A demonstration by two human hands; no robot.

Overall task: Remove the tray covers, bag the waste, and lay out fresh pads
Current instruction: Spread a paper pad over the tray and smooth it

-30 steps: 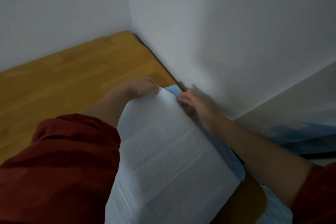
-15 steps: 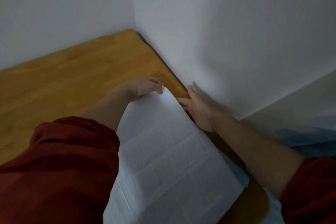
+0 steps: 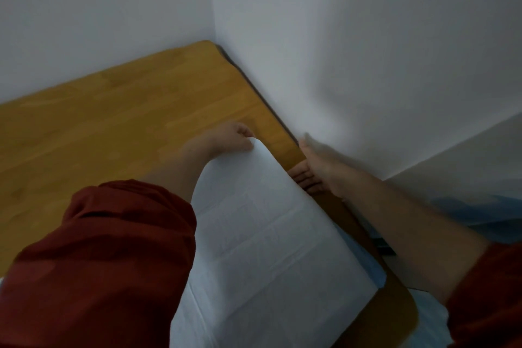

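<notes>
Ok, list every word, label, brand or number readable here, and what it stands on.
None readable. The white creased pad, the honey-brown wooden tabletop, the plain white walls and the dark red sleeves bear no print; the blue and white sheet at the right edge is too blurred to tell.

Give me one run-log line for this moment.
left-hand grip: holds pad corner, raised | right-hand grip: open, beside pad, by wall | pad: on table

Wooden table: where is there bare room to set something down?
The tabletop is bare left of and beyond the left hand, up to the back wall. Nearer right is crowded: the white pad covers it, and the right hand fills the wall-side strip.
</notes>
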